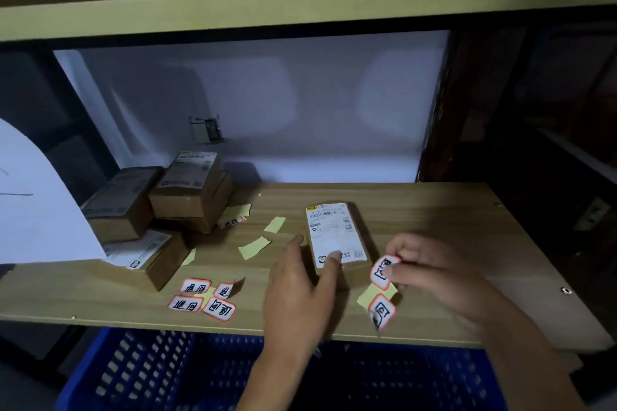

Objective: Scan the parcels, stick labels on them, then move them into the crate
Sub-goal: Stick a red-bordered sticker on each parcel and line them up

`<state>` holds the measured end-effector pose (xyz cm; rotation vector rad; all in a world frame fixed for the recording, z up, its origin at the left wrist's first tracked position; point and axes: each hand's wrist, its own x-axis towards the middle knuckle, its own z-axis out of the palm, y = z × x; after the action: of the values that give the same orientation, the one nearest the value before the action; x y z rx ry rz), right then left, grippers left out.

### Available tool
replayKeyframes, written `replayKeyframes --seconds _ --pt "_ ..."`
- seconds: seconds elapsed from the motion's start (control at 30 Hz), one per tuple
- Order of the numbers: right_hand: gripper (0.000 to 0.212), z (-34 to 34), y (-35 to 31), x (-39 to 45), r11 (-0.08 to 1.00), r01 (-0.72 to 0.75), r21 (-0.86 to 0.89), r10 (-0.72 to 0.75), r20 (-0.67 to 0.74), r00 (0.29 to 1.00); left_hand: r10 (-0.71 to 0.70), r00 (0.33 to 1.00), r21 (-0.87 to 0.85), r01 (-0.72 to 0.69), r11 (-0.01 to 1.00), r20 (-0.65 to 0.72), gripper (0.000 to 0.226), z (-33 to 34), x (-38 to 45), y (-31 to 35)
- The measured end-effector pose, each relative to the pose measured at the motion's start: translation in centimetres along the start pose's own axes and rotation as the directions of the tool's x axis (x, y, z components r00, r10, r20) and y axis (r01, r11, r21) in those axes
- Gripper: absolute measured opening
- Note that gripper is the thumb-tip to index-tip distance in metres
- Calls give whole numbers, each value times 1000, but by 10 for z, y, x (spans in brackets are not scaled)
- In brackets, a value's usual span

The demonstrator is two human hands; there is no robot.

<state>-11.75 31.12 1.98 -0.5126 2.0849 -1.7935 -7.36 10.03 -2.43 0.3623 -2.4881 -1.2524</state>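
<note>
A small brown parcel (337, 233) with a white shipping label lies on the wooden shelf (434, 227). My left hand (300, 284) rests on the parcel's near end, thumb at its left side and a finger on its label. Just right of the parcel, my right hand (430, 270) pinches a red-bordered white sticker (382, 272), and a yellow backing strip with another sticker (382, 310) hangs below it. Several more red-bordered stickers (200, 299) lie near the shelf's front edge. The blue crate (160, 370) sits below the shelf.
A pile of brown parcels (157, 207) fills the shelf's left rear. Yellow backing scraps (255, 247) lie scattered between the pile and the parcel. A white sheet (36, 203) hangs at the left. An upper shelf (300, 3) carries cardboard boxes overhead.
</note>
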Motion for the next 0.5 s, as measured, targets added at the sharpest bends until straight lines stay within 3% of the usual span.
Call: replayKeyframes --seconds 0.13,0.23,0.3,0.37,0.5 --pt "13 19 4 5 1000 6 27 -6 4 1000 125 985 -163 -144 976 -120 44 -18 -17 13" --pt "16 29 3 6 998 17 63 -18 8 1000 138 987 -345 -102 933 84 32 -30 -32 25" --pt "15 34 2 5 996 37 87 -38 12 999 135 974 -369 -59 928 183 25 -34 -37 27" --pt "11 37 0 4 993 56 101 -57 12 998 114 970 -412 -15 911 217 14 -35 -38 24" --pt "9 41 0 1 990 97 102 -97 4 995 18 967 -475 108 873 253 18 -40 -36 16"
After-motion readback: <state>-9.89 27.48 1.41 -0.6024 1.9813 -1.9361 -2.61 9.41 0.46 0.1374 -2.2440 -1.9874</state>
